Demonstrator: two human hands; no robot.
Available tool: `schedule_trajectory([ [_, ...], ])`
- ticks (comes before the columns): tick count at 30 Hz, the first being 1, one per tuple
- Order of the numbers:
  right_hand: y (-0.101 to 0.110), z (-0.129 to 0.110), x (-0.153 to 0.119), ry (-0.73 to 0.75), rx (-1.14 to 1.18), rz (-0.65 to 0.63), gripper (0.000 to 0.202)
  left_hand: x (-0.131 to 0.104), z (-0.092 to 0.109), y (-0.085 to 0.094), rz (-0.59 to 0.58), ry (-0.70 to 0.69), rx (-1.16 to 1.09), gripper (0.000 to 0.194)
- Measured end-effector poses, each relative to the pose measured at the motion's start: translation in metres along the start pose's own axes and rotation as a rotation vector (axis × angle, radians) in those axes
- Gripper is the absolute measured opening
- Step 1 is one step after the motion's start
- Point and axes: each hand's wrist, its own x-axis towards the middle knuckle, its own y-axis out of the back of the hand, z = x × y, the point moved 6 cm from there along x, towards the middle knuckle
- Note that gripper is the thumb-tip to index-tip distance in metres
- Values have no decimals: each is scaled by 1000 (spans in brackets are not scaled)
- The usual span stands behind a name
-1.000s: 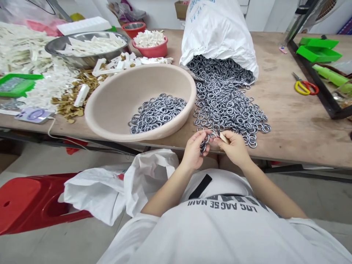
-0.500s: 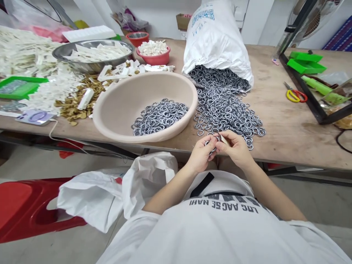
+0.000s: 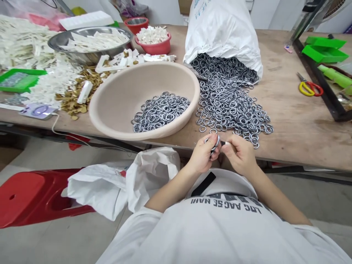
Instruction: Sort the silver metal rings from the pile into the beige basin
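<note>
My left hand (image 3: 205, 153) is closed on a few dark metal rings (image 3: 215, 146) at the table's front edge. Just right of it, my right hand (image 3: 239, 153) pinches a small tool with a dark tip and a pale handle (image 3: 224, 143), most of it hidden by the fingers. The tip points at the rings. Behind my hands lies a heap of grey rings (image 3: 233, 106), spilling from a white sack (image 3: 222, 33). To the left, a beige basin (image 3: 118, 91) holds more of these rings.
Scissors (image 3: 309, 89) and green trays (image 3: 324, 54) lie at the right beside a dark frame (image 3: 321, 84). A steel bowl (image 3: 90, 55), red bowls (image 3: 155, 47) and white and gold-brown parts fill the left. A red stool (image 3: 24, 194) stands below left.
My right hand has moved slightly right, away from my left, so the tool's dark tip shows between them. The camera view has shifted a little, moving the table's objects upward in the picture.
</note>
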Motion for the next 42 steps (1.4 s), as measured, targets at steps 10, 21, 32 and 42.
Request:
schedule_trajectory([
  [10,4,-19,-9,88,-241,19,36,-1,-2,-7,-14,-3,14,47],
  [21,8,-18,-8,56,-136,-39,41,-1,-1,-8,-58,16,10,44],
  [32,12,0,-1,-79,-125,-72,45,11,-3,-6,-103,144,51,43],
  [42,10,19,-9,-127,-70,-111,45,15,-20,-6,-133,228,41,43],
])
